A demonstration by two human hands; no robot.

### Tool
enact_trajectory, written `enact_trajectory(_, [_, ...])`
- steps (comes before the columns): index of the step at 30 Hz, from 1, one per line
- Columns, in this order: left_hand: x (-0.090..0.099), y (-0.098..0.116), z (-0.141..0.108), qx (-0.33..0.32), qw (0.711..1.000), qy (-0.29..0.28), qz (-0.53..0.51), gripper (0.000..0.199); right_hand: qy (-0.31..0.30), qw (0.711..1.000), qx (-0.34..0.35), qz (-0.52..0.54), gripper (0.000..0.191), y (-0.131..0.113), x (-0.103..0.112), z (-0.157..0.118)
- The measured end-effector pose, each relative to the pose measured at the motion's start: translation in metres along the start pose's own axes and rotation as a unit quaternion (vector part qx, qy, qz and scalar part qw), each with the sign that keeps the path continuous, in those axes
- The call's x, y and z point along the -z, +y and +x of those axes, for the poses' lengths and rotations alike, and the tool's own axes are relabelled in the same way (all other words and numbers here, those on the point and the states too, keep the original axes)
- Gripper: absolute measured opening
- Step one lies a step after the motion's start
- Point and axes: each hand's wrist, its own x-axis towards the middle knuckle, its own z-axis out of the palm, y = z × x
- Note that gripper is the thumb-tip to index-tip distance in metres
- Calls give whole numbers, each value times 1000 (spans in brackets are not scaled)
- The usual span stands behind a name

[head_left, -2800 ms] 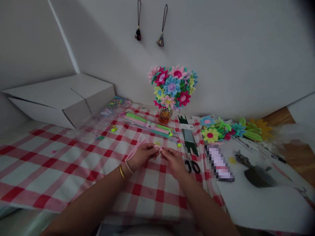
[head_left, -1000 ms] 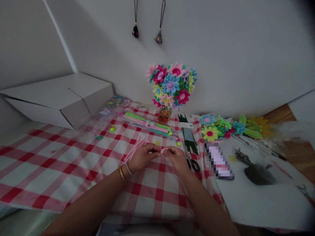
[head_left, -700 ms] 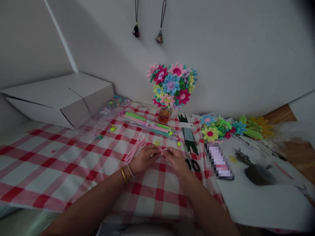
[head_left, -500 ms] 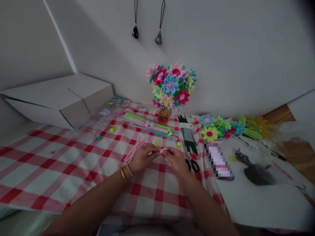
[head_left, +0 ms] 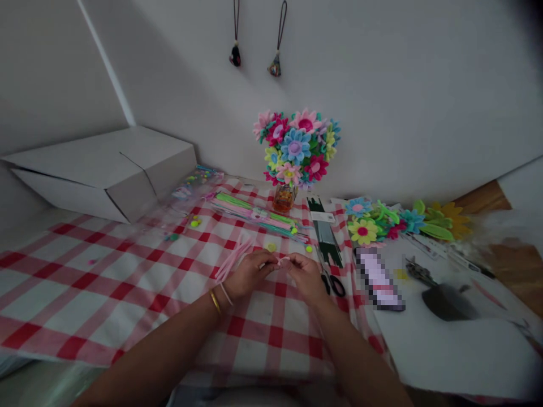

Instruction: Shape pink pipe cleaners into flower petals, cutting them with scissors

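Between my two hands is a small bent piece of pink pipe cleaner (head_left: 283,261), mostly covered by fingertips. My left hand (head_left: 251,274) pinches it from the left, and my right hand (head_left: 306,276) pinches it from the right. A bundle of loose pink pipe cleaners (head_left: 233,258) lies on the checked cloth just beyond my left hand. Black-handled scissors (head_left: 336,285) rest beside my right hand. Past the fingertips sits a yellowish round piece (head_left: 271,247), with a small yellow pom-pom (head_left: 309,249) to its right.
A glass vase (head_left: 283,199) of fuzzy flowers stands at the back. Packed coloured pipe cleaners (head_left: 258,215) and dark green stems (head_left: 326,240) lie before it. A white box (head_left: 102,164) is at left. At right are a phone (head_left: 379,280), pliers (head_left: 418,271) and finished flowers (head_left: 363,230).
The fingertips have shifted slightly around the pink piece, and its bend shows a little more between them. The whole view has moved very slightly; the other things stay in place.
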Motion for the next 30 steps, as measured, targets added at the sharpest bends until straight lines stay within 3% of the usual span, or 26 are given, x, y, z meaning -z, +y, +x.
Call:
enact_trajectory(5, [-2, 2, 0, -35, 999, 9, 14, 15, -12, 998, -34, 59, 14, 4, 1, 2])
enact_trajectory(10, [3, 2, 2, -24, 999, -10, -22, 16, -1, 997, -42, 63, 18, 4, 4, 5])
enact_trajectory(16, [4, 5, 1, -55, 997, -49, 21, 15, -29, 997, -46, 57, 19, 2, 7, 7])
enact_trajectory(22, [-1, -10, 0, 39, 995, -40, -85, 15, -10, 995, -63, 80, 19, 10, 9, 10])
enact_trajectory(26, [-3, -16, 0, 115, 966, -80, -217, 20, 0, 992, -74, 97, 21, 11, 10, 11])
enact_trajectory(30, [-2, -7, 1, 160, 946, -98, -265, 22, -14, 995, -87, 50, 25, 5, 9, 9])
